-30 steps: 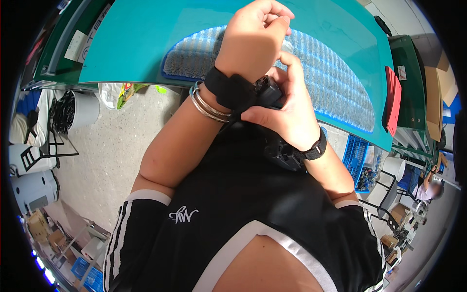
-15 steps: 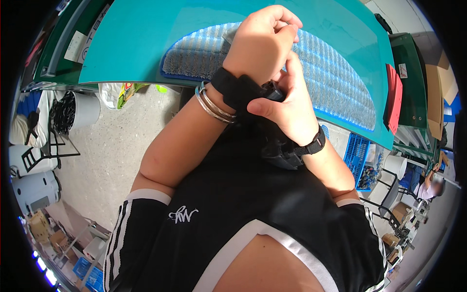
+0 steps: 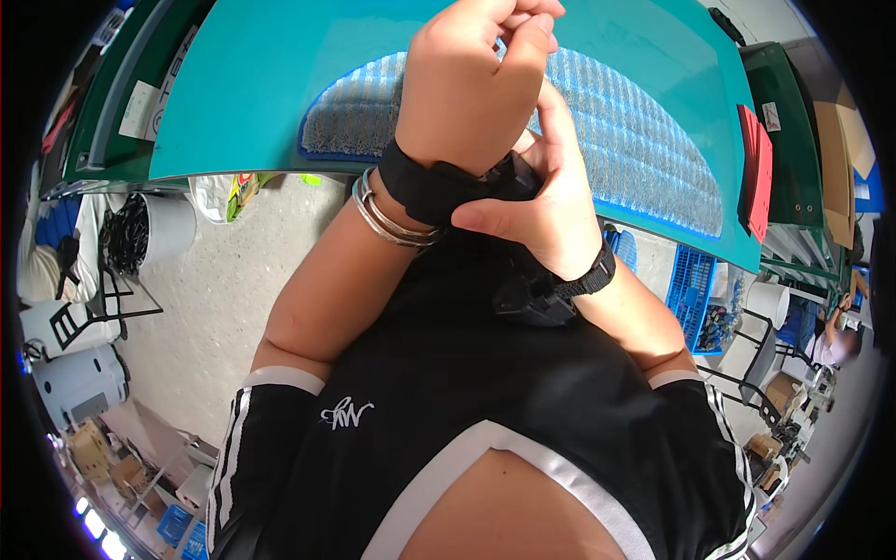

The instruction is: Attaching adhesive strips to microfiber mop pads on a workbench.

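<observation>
My left hand (image 3: 476, 79) is raised over the table with its fingers curled in and the thumb pressed against them; nothing shows in it. Around that wrist sit a black wrist strap (image 3: 420, 187) with a small dark device and two silver bangles (image 3: 387, 219). My right hand (image 3: 551, 201) grips the strap's device from the side, thumb across its near face, fingers partly hidden behind the left wrist. Another black strap (image 3: 593, 275) circles my right wrist, a dark device (image 3: 532, 303) on its inner side. Beyond both hands lies a grey-and-blue striped plush pad (image 3: 635, 140), resembling a mop pad.
The pad rests on a teal table (image 3: 252, 93). Red flat pieces (image 3: 754, 173) stand at its right edge. Below are a blue crate (image 3: 689, 289) on the right and a grey bin (image 3: 168, 229) with black contents on the left. A person (image 3: 835, 345) is at far right.
My left hand and wrist have shifted slightly left and up in view. The right hand has moved slightly left and stays on the strap.
</observation>
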Tool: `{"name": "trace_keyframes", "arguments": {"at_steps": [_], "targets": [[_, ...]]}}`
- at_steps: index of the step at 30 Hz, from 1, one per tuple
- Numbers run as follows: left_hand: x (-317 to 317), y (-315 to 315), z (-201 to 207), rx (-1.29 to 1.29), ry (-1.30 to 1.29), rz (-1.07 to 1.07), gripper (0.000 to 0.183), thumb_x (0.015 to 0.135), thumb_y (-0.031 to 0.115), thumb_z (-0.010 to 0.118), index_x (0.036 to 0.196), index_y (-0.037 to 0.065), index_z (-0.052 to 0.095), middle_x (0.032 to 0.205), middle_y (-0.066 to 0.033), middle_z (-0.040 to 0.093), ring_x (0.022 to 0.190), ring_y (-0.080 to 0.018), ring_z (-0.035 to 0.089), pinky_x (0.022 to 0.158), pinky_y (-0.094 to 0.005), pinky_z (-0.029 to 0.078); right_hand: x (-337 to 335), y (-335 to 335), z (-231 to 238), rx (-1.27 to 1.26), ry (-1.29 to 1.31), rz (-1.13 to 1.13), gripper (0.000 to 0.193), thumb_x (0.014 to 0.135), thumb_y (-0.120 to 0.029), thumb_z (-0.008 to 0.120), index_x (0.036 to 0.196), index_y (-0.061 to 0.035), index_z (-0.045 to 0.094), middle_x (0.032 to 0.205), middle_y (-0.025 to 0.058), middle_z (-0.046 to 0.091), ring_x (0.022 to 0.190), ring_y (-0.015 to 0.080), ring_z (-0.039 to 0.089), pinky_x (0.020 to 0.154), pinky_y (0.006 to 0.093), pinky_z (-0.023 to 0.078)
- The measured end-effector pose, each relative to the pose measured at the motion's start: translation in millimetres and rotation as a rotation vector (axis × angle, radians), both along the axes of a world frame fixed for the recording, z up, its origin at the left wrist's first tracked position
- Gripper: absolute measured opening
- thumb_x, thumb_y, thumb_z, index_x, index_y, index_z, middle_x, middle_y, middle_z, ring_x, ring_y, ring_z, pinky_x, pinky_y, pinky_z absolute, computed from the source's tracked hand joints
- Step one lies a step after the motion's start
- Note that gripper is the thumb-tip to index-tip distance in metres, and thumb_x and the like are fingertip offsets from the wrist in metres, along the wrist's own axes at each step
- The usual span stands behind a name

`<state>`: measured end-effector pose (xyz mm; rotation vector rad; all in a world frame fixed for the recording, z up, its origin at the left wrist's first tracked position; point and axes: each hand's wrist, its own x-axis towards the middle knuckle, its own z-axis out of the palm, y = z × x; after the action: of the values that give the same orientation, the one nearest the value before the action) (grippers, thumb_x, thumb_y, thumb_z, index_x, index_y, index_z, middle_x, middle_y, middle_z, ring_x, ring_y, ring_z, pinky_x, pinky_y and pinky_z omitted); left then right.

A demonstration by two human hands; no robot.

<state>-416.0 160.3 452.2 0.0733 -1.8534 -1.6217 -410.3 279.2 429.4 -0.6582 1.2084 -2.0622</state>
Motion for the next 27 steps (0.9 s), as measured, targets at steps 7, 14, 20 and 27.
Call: {"name": "trace_keyframes", "arguments": {"at_steps": [7,14,20,27], "targets": [[3.9,-0.2,4.0,0.246,-0.1,-0.058,0.013,0.093,0.004,0.054,0.103,-0.002,0.061,0.082,-0.0042,0.062,0.071,-0.0086,0.057,0.062,-0.0196,0.045,-0.2,1.1,-5.1,0.029,0.073,0.007,0.122,0.059,0.011,0.088,0.152,-0.0101,0.011,0.118,0.0162,0.06,0.111,0.0248,0.061,0.096,0.039,0.051],[13.9,-1.5,21.2,0.378,-0.207,-0.22,0.015,0.095,0.006,0.053,0.105,-0.002,0.061,0.086,-0.006,0.063,0.067,-0.0065,0.057,0.053,-0.0158,0.043,2.4,1.9,-10.5,0.013,0.085,-0.048,0.125,0.056,0.012,0.088,0.152,-0.0108,0.011,0.112,0.0129,0.061,0.105,0.0228,0.063,0.091,0.0364,0.053],[8.9,-4.6,5.9,0.47,-0.205,-0.231,0.017,0.096,0.01,0.052,0.107,-0.001,0.06,0.087,-0.0065,0.063,0.064,-0.0069,0.056,0.048,-0.0157,0.044,0.7,1.0,-11.6,0.115,0.188,-0.055,0.125,0.056,0.004,0.092,0.152,-0.0108,0.013,0.111,0.0134,0.061,0.099,0.0211,0.064,0.085,0.0335,0.054],[4.0,-10.2,-2.2,0.384,-0.054,-0.045,0.018,0.097,0.011,0.053,0.106,-0.002,0.061,0.086,-0.0055,0.062,0.071,-0.0096,0.056,0.063,-0.0204,0.045,-0.4,0.3,-4.7,0.261,0.424,-0.096,0.123,0.055,-0.011,0.096,0.15,-0.0108,0.018,0.105,0.0163,0.063,0.096,0.0225,0.065,0.081,0.0331,0.053]]}}
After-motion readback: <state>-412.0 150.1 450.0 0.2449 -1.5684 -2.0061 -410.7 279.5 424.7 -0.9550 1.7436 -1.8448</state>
